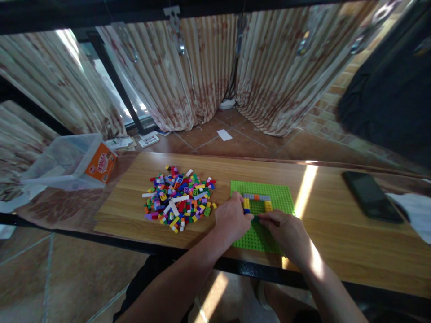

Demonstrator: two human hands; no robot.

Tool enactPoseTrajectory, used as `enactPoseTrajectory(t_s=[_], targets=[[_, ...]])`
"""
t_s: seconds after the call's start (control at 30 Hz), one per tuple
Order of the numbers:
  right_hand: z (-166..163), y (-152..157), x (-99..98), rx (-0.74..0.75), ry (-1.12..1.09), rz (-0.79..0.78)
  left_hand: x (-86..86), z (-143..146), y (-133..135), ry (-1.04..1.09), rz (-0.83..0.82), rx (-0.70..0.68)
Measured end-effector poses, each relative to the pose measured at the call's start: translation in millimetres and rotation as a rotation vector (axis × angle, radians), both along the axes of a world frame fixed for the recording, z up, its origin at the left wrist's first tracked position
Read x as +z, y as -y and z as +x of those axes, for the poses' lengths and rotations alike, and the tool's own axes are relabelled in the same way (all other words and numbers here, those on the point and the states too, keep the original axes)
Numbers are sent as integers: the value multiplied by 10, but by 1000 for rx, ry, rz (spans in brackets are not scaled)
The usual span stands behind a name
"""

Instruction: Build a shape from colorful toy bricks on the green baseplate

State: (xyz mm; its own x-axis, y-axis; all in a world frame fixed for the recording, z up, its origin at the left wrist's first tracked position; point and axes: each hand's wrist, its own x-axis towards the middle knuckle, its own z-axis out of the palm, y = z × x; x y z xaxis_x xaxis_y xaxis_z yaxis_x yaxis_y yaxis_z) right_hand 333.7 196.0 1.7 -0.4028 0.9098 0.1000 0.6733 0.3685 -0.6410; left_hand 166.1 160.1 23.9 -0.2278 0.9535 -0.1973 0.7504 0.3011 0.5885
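Note:
A bright green baseplate [281, 195] lies on the wooden table, with a short frame of grey, orange and yellow bricks [257, 198] built on its near-left part. My left hand [231, 219] rests on the plate's left edge, fingers curled and pinched on a small blue brick at the end of the yellow column. My right hand [286, 229] lies over the plate's front part, fingertips pinched close beside the left hand's; what they hold is too small to make out. A pile of loose coloured bricks [178, 199] sits just left of the plate.
A clear plastic tub [63, 163] with an orange label stands at the table's far left. A black phone [371, 196] lies at the right, white cloth or paper [414, 211] beyond it. Curtains hang behind the table. A sunlit strip crosses the wood right of the plate.

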Motion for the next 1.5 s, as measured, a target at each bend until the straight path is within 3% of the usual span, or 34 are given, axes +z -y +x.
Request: enactPoseTrajectory(t_s=[0.43,0.67,0.87,0.97,1.07,1.33,1.5], targets=[[57,-7,11,-21,-126,-119,28,-44,17,30,14,-17],[195,-125,38,-286,-335,-178,70,-127,-7,135,19,-23],[198,-173,53,-391,-410,-111,43,-6,248,29,314,-161],[135,-143,92,-382,-442,-94,-19,118,432,-71,387,-332],[76,-102,138,-347,-454,-89,-122,223,543,-162,374,-415],[-8,-53,134,-336,-366,-106,-284,347,634,-352,355,-475],[-137,39,83,-148,-291,-95,-317,388,663,-347,352,-475]])
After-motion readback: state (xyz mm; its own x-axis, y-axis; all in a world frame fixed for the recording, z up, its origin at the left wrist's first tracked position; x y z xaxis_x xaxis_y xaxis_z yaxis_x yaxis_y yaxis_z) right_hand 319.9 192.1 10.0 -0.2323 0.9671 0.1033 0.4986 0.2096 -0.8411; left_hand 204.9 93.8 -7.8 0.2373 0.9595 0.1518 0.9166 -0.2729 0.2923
